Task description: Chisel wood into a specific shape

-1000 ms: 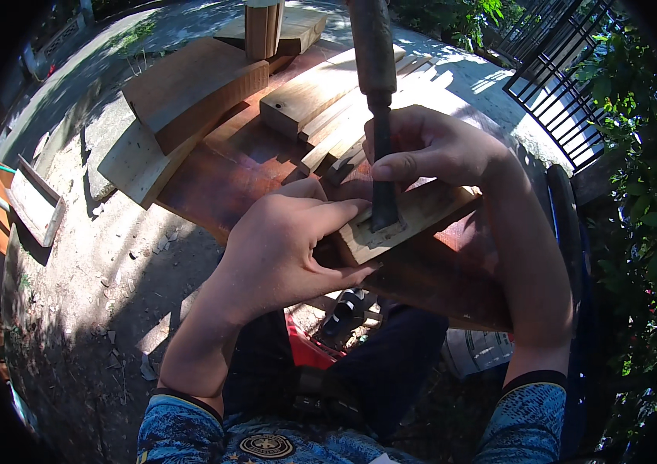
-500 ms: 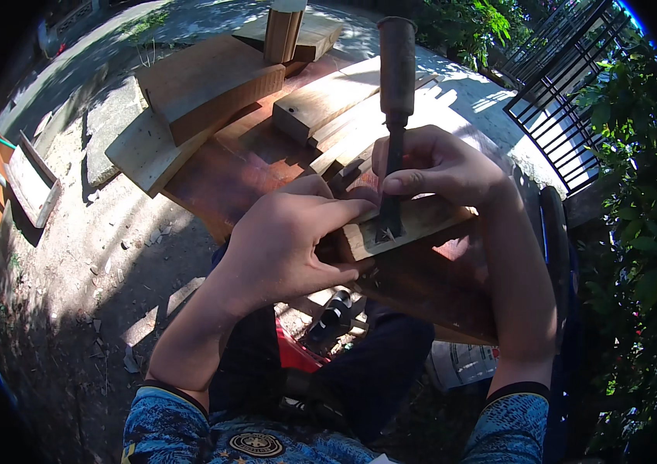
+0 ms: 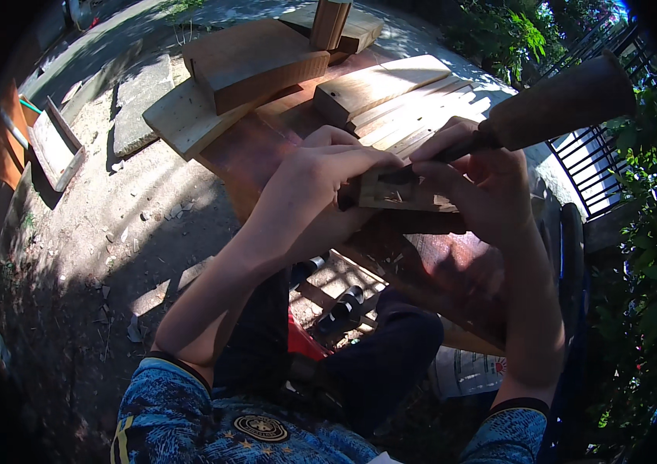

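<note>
My left hand (image 3: 314,189) is closed round the left end of a small wooden block (image 3: 419,199), which is lifted and tilted over the workbench (image 3: 460,267). A chisel (image 3: 560,102) with a thick brown handle leans far over to the right. My right hand (image 3: 494,182) grips it low, fingers wrapped near the dark blade. The blade's end lies at a recess cut in the face of the block. Part of the blade is hidden by my right fingers.
Thick wooden pieces (image 3: 255,58) are stacked at the bench's far left. A pale plank (image 3: 386,81) and several thin strips lie beyond my hands. Leafy plants (image 3: 645,255) and a black metal gate (image 3: 587,185) stand at the right. A wooden tray-like piece (image 3: 56,147) rests far left.
The chisel has swung from upright to leaning right, its handle now low. My hands have lifted and tilted the block off the bench. The view has shifted slightly.
</note>
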`<state>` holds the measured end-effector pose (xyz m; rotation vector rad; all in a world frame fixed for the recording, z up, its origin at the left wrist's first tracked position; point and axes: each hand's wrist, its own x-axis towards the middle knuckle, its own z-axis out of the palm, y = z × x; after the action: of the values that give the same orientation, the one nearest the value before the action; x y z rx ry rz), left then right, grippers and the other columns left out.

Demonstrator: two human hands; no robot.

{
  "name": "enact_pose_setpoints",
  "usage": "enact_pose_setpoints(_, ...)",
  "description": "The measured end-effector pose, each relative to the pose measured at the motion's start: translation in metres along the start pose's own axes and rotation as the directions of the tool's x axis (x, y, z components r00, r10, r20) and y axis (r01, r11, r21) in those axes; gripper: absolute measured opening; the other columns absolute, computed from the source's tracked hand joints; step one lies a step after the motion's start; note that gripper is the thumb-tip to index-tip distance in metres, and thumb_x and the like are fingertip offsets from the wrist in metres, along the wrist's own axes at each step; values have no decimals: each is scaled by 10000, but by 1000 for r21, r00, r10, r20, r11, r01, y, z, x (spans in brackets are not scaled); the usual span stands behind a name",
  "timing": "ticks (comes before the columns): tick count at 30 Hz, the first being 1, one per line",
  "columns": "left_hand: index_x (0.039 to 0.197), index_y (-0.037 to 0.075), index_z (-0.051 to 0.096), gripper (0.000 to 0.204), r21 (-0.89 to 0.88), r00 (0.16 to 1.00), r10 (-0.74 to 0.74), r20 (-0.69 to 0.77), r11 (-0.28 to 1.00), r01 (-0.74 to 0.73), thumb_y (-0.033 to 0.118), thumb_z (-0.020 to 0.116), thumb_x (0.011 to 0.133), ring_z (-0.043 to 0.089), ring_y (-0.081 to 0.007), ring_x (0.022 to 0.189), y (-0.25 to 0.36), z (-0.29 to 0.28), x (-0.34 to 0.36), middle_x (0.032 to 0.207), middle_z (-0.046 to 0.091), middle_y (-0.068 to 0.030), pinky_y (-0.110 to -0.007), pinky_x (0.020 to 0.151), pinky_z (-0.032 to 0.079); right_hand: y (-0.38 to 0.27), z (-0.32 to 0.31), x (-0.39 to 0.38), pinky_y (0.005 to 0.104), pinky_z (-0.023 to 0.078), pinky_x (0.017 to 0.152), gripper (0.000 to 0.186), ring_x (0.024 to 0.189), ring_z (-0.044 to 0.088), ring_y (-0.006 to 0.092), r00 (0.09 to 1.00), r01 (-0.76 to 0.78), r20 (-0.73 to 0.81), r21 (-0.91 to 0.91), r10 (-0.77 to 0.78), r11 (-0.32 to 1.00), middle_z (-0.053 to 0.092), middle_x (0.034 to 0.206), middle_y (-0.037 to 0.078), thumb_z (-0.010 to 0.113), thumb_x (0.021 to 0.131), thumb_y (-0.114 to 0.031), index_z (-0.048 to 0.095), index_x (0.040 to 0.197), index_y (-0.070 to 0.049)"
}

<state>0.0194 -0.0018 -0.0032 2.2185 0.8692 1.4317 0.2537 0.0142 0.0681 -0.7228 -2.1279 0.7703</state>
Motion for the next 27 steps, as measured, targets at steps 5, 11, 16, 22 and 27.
enact_pose_setpoints(5,1219,87,784,497,38,998,60,4,998,-60,14,845,731,619,-238,960,-3,2,-4,1048,774,-60,-326,797,555,-3,-3,11,299,645,845,148,962,762,125,980,-198,59,108,192,974,793,1037,56,797,952,-26,797,1101,-33)
enact_pose_setpoints(11,1222,105,786,505,15,998,56,8,998,-56,-8,849,734,610,-213,954,-5,2,-4,1045,765,-42,-310,756,553,-7,-10,18,286,609,847,171,938,751,109,929,-351,142,40,342,936,800,976,36,836,944,-122,803,1094,-47)
enact_pose_setpoints(16,1232,90,777,520,33,999,36,15,999,-37,-8,861,728,624,-217,962,-4,0,-6,1049,764,-53,-308,773,562,3,-13,31,312,589,896,174,960,747,114,960,-182,223,41,169,982,796,972,35,834,951,-146,795,1098,-62)
enact_pose_setpoints(22,1236,49,746,567,78,990,122,67,989,-127,140,939,710,640,-281,1005,-12,1,-3,1134,770,-83,-373,852,562,15,-17,16,307,597,853,193,929,741,114,966,-192,175,3,188,981,790,979,28,829,944,-132,772,1104,-39)
enact_pose_setpoints(27,1196,76,761,497,-65,976,167,140,985,-159,446,845,875,626,-318,1306,-1,-1,0,1293,749,-106,-497,1114,429,-7,-5,-2,342,618,843,226,965,774,203,991,54,131,-128,-37,990,768,988,99,864,816,65,761,1003,-10)
